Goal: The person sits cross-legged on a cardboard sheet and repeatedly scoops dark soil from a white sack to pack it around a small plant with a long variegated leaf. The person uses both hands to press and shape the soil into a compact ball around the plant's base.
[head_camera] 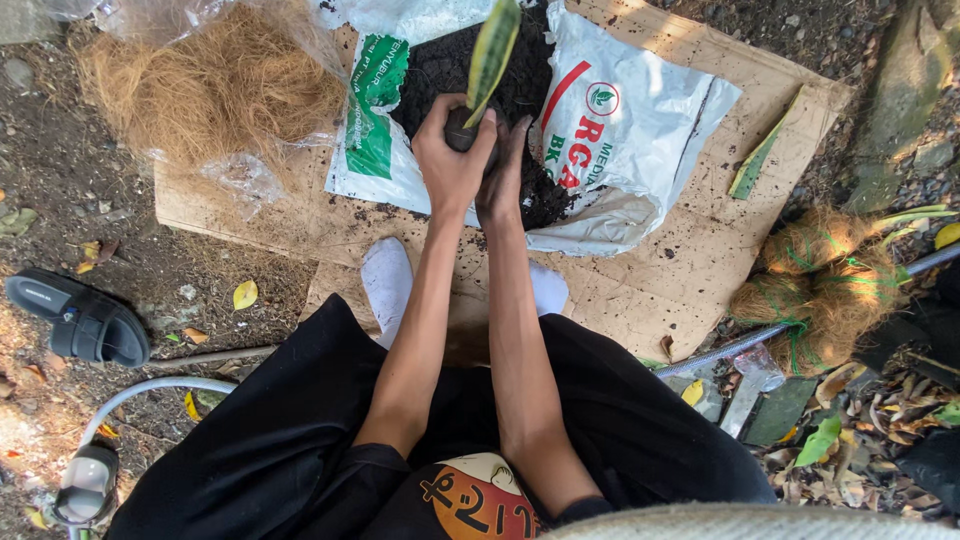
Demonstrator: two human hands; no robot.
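The soil ball (462,130) at the foot of a stiff yellow-edged leaf (494,50) sits over the open white soil bag (620,130) near the cardboard sheet's (700,270) far edge; it looks crumbly and light, best cupped from below. The left hand (452,160) wraps round it; the right hand (503,175) presses its side, both arms outstretched

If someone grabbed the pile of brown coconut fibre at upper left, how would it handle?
The coconut fibre would probably feel light for its bulk, being loose and airy. It likely sags and sheds strands, since its edges look frayed. The clear plastic beneath it may crumple and slide.
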